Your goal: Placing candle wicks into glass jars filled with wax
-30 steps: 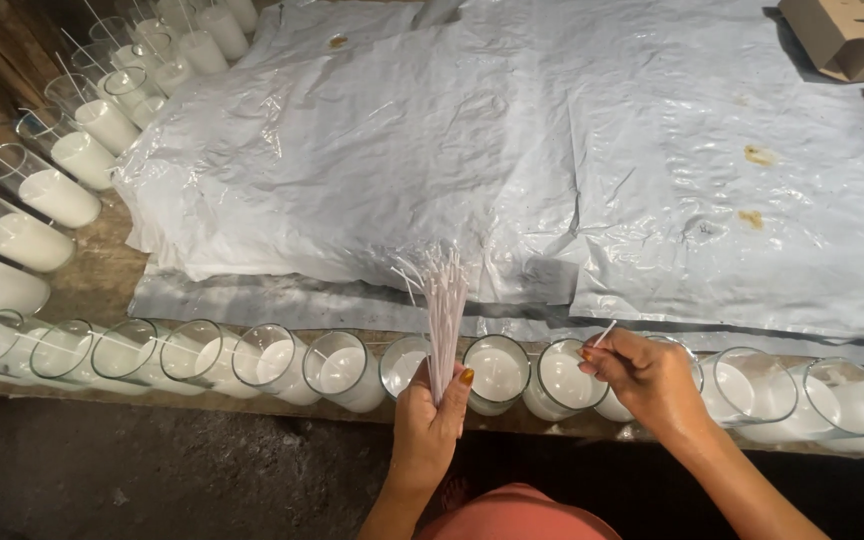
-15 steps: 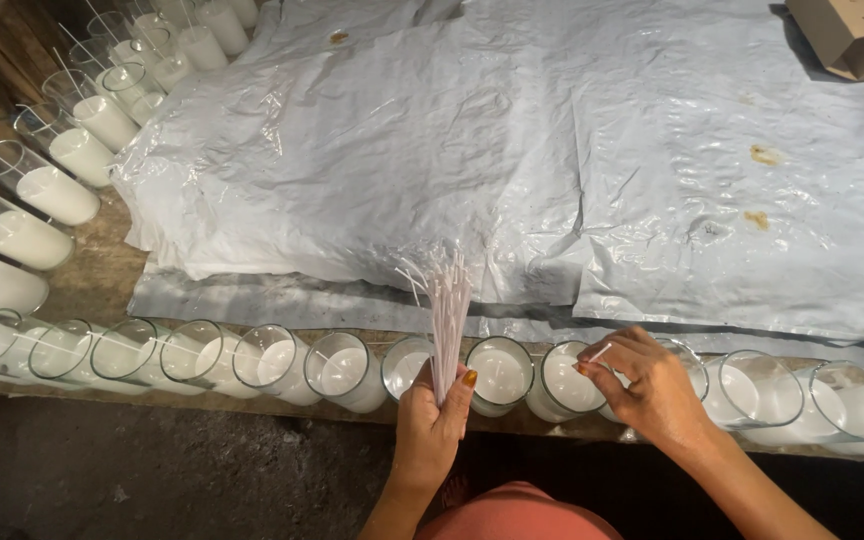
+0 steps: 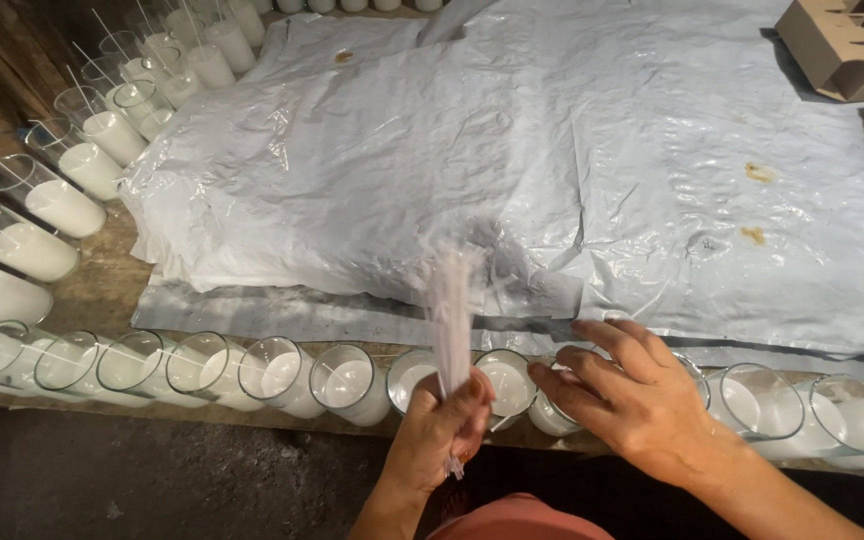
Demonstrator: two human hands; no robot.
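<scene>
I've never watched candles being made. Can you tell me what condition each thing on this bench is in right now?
Left hand: closed around the bundle of wicks.
Bundle of wicks: upright, blurred, fanned at the top.
Right hand: open, fingers spread above a glass, holding nothing visible.
Front row of glasses: filled with white wax.
Glasses along the left edge: filled, wicks standing in them.
Plastic sheet: crumpled, stained in spots.
Cardboard box: open.

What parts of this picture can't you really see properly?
- Bundle of wicks in the left hand, head view: motion blur smears the tips.
- Glass under the right hand: the hand hides most of it, so a wick inside can't be told.
- Cardboard box: cut off by the top right edge.
- Under the plastic sheet: covered.
</scene>
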